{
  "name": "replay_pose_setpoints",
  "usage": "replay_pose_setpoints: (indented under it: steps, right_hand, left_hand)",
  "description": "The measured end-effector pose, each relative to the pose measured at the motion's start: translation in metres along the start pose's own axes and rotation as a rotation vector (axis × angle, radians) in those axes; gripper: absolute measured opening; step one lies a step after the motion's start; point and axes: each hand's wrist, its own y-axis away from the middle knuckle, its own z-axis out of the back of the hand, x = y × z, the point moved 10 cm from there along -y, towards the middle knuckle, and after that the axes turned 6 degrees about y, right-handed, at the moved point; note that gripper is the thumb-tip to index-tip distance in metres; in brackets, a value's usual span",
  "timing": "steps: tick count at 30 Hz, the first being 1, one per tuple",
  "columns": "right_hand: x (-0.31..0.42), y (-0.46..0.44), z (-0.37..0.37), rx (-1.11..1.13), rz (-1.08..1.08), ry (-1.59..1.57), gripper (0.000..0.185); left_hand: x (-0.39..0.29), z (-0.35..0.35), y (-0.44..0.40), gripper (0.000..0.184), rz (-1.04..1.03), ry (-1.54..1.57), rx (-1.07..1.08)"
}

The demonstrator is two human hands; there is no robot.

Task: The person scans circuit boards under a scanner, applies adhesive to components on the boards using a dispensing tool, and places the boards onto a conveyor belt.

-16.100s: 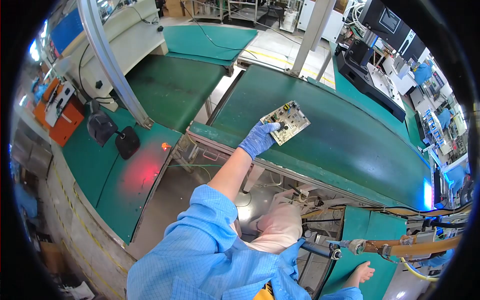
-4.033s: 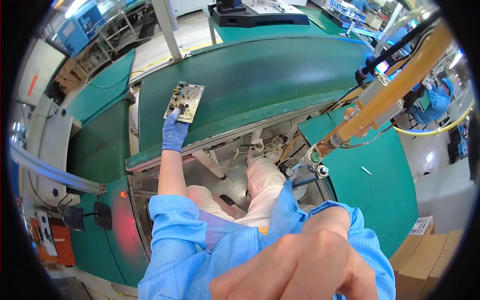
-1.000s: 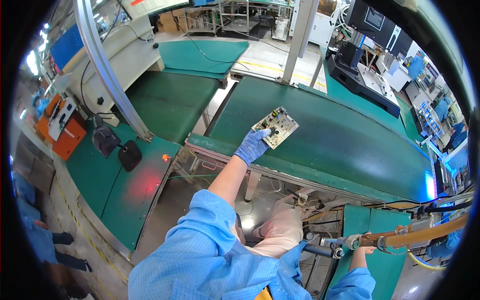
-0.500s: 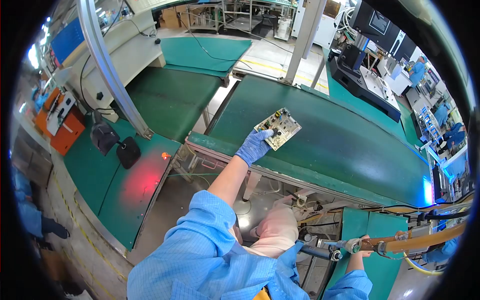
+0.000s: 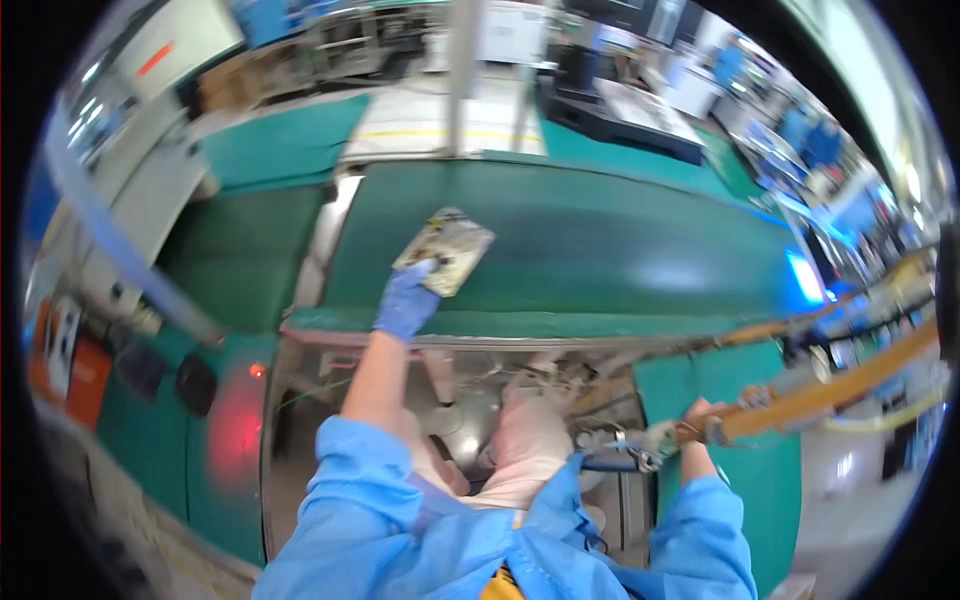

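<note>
My left hand (image 5: 408, 302), in a blue glove, grips a circuit board (image 5: 446, 255) by its lower left edge, with the thumb on the board's face. The board is pale, carries several components, and is held tilted over the green conveyor belt (image 5: 580, 240). My bare right hand (image 5: 697, 412) is at the lower right, beside a brown hose or tube (image 5: 790, 405) with metal fittings. That tube hides most of its fingers, so I cannot see whether they hold anything.
A green-topped surface (image 5: 735, 470) lies under the right forearm. On the left are another green surface (image 5: 235, 500) with a red light spot and a dark belt section (image 5: 235, 250). A metal post (image 5: 462, 90) stands behind the conveyor. A blue light (image 5: 805, 277) glows at its right end.
The view has swung to the right and is blurred, so the scene appears shifted left. My left hand still holds the board over the belt. My right hand stays by the tube.
</note>
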Motion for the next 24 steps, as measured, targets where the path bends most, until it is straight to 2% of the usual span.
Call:
replay_pose_setpoints:
  steps: [2, 4, 5, 16, 23, 24]
  right_hand:
    - [-0.002, 0.015, 0.043, -0.614, -0.061, 0.031, 0.021]
    - [0.032, 0.069, 0.099, -0.350, -0.118, -0.023, 0.020]
    - [0.026, 0.076, 0.108, -0.354, -0.136, -0.022, 0.020]
    - [0.088, 0.166, 0.223, -0.928, 0.214, -0.023, 0.041]
    - [0.122, 0.243, 0.272, -1.266, 0.477, -0.003, 0.055]
    - [0.112, 0.234, 0.257, -1.265, 0.480, -0.003, 0.055]
  left_hand:
    - [0.000, 0.000, -0.001, 0.051, -0.021, -0.071, -0.012]
    - [-0.004, 0.017, -0.002, 0.049, -0.036, -0.110, -0.069]
    - [-0.004, 0.024, -0.002, 0.047, -0.026, -0.097, -0.098]
    - [-0.006, 0.019, 0.002, 0.049, -0.043, -0.119, -0.110]
    - [-0.005, 0.025, 0.000, 0.051, -0.022, -0.121, -0.097]
    - [-0.005, 0.027, -0.001, 0.051, -0.009, -0.117, -0.097]
